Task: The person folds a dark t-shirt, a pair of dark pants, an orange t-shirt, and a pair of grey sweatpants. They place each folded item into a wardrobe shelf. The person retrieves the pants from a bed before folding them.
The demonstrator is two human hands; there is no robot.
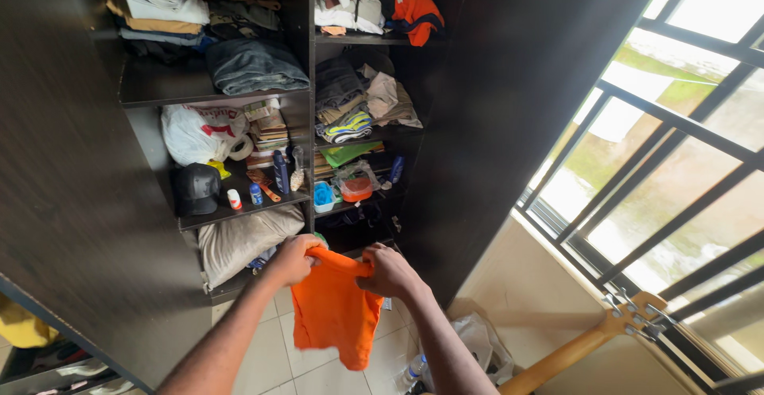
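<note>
Both of my hands hold up an orange garment [334, 311] by its top edge in front of an open dark wardrobe [509, 85]. My left hand [293, 258] grips the left corner. The right corner is pinched in my right hand [388, 272]. The cloth hangs down folded over the tiled floor [263, 363].
Wardrobe shelves hold folded clothes [255, 65], an orange jacket [414, 9], a white plastic bag [195, 132], a black cap [196, 188], small bottles and a pillow [243, 240]. A barred window [676, 148] is at right. A guitar neck [589, 343] and a plastic bag [481, 343] lie below.
</note>
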